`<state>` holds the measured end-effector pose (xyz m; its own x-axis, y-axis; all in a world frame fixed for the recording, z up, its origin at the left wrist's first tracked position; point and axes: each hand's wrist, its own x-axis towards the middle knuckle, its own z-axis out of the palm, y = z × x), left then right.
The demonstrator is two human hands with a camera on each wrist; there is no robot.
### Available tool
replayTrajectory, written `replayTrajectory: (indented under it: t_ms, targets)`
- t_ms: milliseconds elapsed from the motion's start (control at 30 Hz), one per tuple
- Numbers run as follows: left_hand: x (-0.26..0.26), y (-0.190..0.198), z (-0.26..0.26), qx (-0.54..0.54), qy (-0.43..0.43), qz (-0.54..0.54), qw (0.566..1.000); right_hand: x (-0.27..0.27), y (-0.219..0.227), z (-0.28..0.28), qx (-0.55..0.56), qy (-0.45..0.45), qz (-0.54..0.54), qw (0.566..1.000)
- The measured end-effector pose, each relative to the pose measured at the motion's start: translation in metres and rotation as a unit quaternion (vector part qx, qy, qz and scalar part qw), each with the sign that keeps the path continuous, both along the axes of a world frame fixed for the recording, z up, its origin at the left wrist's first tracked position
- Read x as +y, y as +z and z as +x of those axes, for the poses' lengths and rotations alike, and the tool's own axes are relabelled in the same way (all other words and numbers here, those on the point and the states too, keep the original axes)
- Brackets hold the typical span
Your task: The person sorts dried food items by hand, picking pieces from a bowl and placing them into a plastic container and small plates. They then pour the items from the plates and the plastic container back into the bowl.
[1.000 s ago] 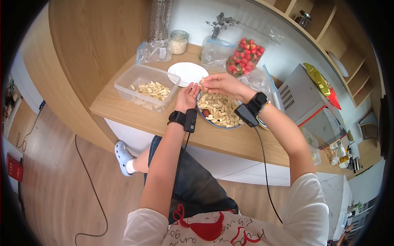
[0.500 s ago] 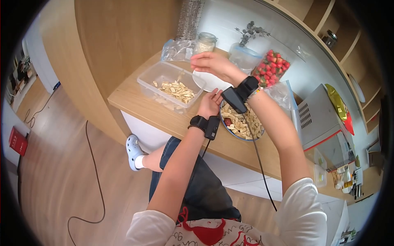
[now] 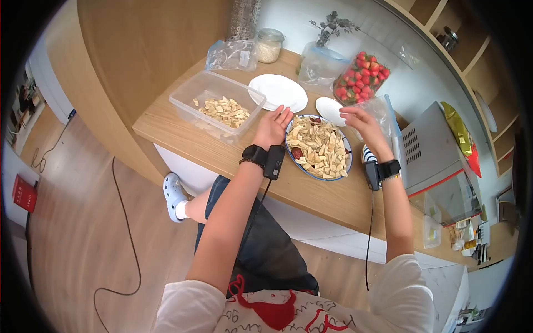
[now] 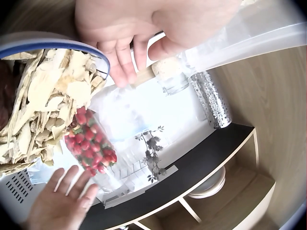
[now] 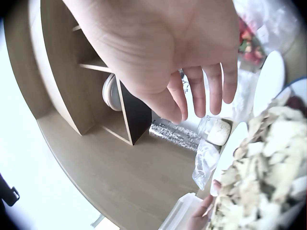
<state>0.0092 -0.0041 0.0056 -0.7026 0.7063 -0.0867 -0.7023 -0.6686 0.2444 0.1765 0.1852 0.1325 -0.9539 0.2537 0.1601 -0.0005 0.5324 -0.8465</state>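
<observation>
An oval blue-rimmed plate (image 3: 317, 177) is heaped with pale dried slices (image 3: 319, 145), with a dark red dried fruit (image 3: 297, 152) near its left side. At the plate's left rim is my left hand (image 3: 272, 127), palm up with fingers extended and nothing in them. My right hand (image 3: 367, 131) hovers by the plate's right side, fingers apart and slightly bent, holding nothing; the right wrist view shows its bare palm (image 5: 177, 52). Left of my left hand, a clear plastic box (image 3: 186, 91) contains more pale slices (image 3: 225, 112).
Behind the box lies a white plate (image 3: 277, 91); a small white dish (image 3: 328, 110) sits beyond the heaped plate. Further back are a plastic bag (image 3: 233, 54), a glass jar (image 3: 270, 45) and a clear container of strawberries (image 3: 362, 77). A grey appliance (image 3: 425, 144) stands at the right.
My right hand went left toward the box, then came back to the right of the heaped plate. The pale piece it pinched earlier is gone from its fingers. My left hand stays by the rim.
</observation>
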Motion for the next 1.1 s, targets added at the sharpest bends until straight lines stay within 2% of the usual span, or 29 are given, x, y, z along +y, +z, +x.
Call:
replayTrajectory:
  t_ms: [100, 267, 367, 500, 533, 667, 800, 933, 1000, 1067, 1100]
  targets:
    - [-0.002, 0.002, 0.000, -0.006, 0.001, 0.001, 1.000, 0.006, -0.024, 0.019, 0.014, -0.020, -0.054, 0.998]
    - [-0.004, 0.006, 0.000, -0.012, -0.003, -0.005, 1.000, 0.003, -0.053, 0.027, -0.012, 0.004, -0.092, 0.996]
    - [-0.004, 0.004, -0.003, 0.001, -0.003, -0.009, 1.000, -0.001, -0.062, 0.029, 0.043, 0.019, 0.065, 0.997]
    - [-0.003, 0.002, -0.007, 0.022, -0.002, -0.040, 0.999, -0.007, -0.063, 0.041, 0.027, 0.064, 0.030, 0.997]
    - [-0.002, 0.002, -0.008, 0.026, -0.005, -0.048, 0.998, -0.009, -0.063, 0.045, 0.029, 0.079, 0.084, 0.993]
    - [-0.004, 0.009, -0.003, 0.035, -0.006, -0.085, 0.996, -0.020, -0.064, 0.050, 0.041, 0.090, 0.155, 0.983]
    - [-0.006, 0.006, -0.006, 0.084, -0.013, -0.099, 0.991, -0.018, -0.073, 0.046, 0.050, 0.083, 0.275, 0.956]
    - [-0.020, 0.029, 0.003, 0.175, -0.046, -0.138, 0.974, -0.014, -0.079, 0.045, 0.095, 0.067, 0.241, 0.964]
    - [-0.025, 0.044, 0.010, 0.259, -0.046, -0.182, 0.947, -0.012, -0.079, 0.045, 0.107, 0.059, 0.114, 0.986]
    - [-0.027, 0.060, 0.022, 0.360, -0.043, -0.220, 0.905, -0.012, -0.078, 0.046, 0.138, 0.021, 0.010, 0.990]
    - [-0.027, 0.076, 0.035, 0.445, -0.040, -0.284, 0.848, -0.009, -0.081, 0.044, 0.144, 0.008, -0.048, 0.988]
